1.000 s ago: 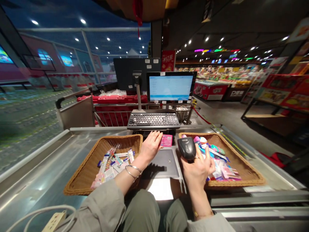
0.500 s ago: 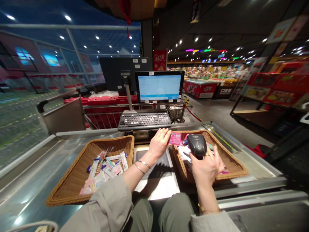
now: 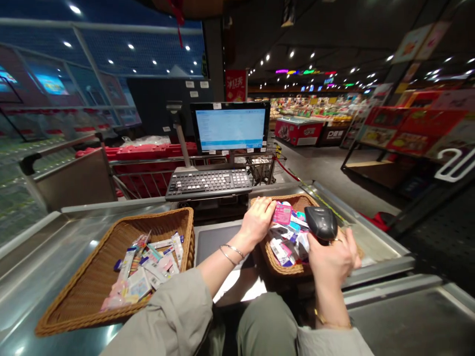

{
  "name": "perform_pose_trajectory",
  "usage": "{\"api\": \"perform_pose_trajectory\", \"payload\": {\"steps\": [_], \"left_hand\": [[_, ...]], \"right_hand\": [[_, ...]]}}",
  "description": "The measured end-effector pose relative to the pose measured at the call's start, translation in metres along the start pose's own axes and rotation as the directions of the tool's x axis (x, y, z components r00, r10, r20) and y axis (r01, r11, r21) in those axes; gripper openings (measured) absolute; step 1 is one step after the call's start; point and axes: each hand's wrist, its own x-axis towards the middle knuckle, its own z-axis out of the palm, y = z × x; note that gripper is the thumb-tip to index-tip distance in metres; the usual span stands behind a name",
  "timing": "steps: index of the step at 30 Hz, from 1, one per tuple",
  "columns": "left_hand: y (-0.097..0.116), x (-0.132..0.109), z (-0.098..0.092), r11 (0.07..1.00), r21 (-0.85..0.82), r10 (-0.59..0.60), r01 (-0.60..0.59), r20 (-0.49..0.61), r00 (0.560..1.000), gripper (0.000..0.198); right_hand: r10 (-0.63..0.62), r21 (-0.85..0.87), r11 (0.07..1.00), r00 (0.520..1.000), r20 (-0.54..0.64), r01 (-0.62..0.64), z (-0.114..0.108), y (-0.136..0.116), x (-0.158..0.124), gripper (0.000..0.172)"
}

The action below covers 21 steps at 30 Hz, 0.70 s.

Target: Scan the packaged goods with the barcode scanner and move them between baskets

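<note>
My left hand [image 3: 260, 221] is closed on a pink packet [image 3: 282, 213] over the back left part of the right wicker basket [image 3: 287, 269]. In my right hand [image 3: 334, 254] is a black handheld scanner [image 3: 321, 223], its head just right of the packet and above the same basket. Colourful small packages [image 3: 284, 247] lie below the scanner in that basket. To the left, another wicker basket [image 3: 81, 277] holds a pile of small packaged items [image 3: 144, 272]. My right palm hides the scanner's handle.
A monitor [image 3: 232, 129] and a black keyboard [image 3: 210, 182] stand behind the metal counter [image 3: 22, 291]. Shopping carts and red crates [image 3: 156, 151] are beyond. At the right is a shelf with red boxes [image 3: 415, 128], with a white hook [image 3: 454, 164] nearer.
The view has shifted right. My left hand and the pink packet have moved over the right basket's contents, and the scanner has moved right with my right hand.
</note>
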Motion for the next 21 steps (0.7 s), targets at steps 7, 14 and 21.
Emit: {"api": "perform_pose_trajectory", "payload": {"steps": [7, 14, 21], "left_hand": [[0.025, 0.010, 0.019, 0.998, -0.068, -0.003, 0.010, 0.101, 0.995, 0.055], [0.046, 0.022, 0.041, 0.994, -0.092, 0.073, -0.062, 0.123, 0.990, 0.056], [0.065, 0.031, 0.060, 0.994, 0.012, 0.103, -0.108, 0.198, 0.975, 0.062]], "right_hand": [[0.115, -0.016, 0.993, 0.993, -0.016, -0.115, -0.014, 0.024, 0.013, 0.034], [0.162, -0.034, 0.986, 0.985, -0.066, -0.164, -0.023, 0.042, 0.022, 0.027], [0.151, -0.059, 0.986, 0.987, -0.050, -0.154, -0.024, 0.044, 0.021, 0.031]]}}
